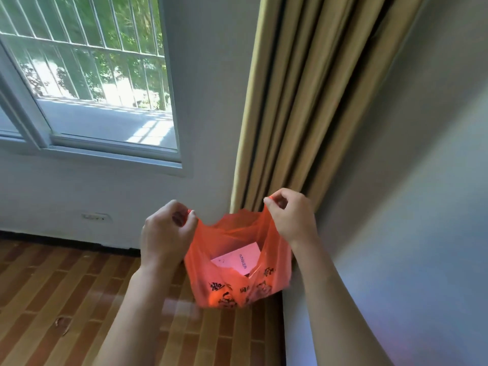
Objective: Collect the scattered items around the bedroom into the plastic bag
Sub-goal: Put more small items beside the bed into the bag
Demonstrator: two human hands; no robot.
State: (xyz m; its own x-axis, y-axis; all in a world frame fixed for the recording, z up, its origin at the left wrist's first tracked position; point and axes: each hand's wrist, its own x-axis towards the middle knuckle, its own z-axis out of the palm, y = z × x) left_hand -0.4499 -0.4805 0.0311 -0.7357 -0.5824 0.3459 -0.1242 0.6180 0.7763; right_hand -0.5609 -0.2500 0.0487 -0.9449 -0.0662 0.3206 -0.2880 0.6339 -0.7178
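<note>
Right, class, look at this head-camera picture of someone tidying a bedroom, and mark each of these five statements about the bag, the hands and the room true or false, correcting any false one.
1. Both hands hold the orange plastic bag open by its top edges. True: the left hand and the right hand each pinch one side.
2. The bag is empty. False: a white box lies inside.
3. The curtain is blue. False: it is tan.
4. The window has bars outside. True.
5. The floor is carpeted. False: it is brown wood-pattern flooring.
</note>
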